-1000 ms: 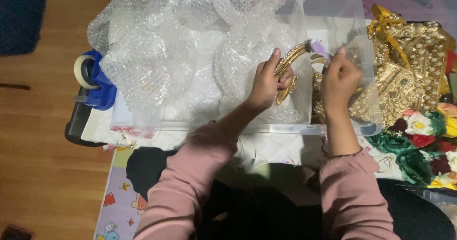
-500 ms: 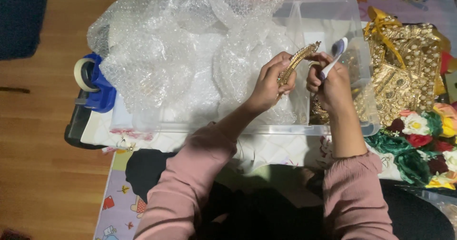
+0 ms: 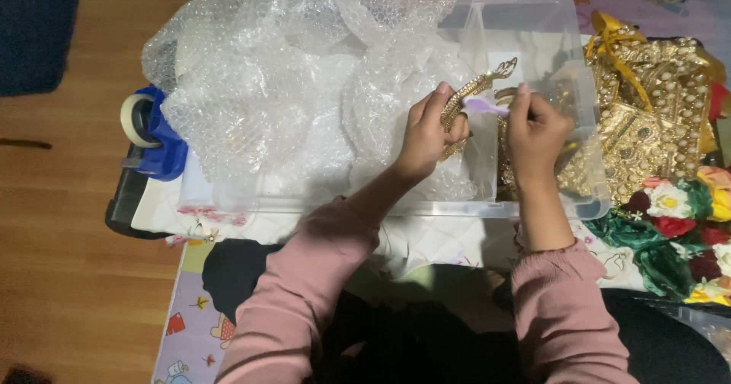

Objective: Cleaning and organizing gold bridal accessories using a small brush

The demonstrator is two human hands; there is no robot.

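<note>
My left hand (image 3: 428, 134) grips a curved gold ornament (image 3: 478, 89) with a pointed, flame-like tip, held tilted above a clear plastic box (image 3: 586, 201). My right hand (image 3: 537, 129) pinches a small lilac brush-like tool (image 3: 483, 106), its tip touching the ornament's middle. Both hands hover over the box's front half. More gold jewellery (image 3: 509, 167) lies inside the box under my right hand, partly hidden by it.
A big heap of bubble wrap (image 3: 282, 79) fills the box's left side. A blue tape dispenser (image 3: 156, 137) with a tape roll sits at the left. Gold beaded costume pieces (image 3: 655, 117) and fabric flowers (image 3: 685, 216) lie at the right. Wooden floor lies at the left.
The ornament has been raised and turned so its tip points up-right. My right hand brought the lilac tool against it; both hands shifted slightly away from me.
</note>
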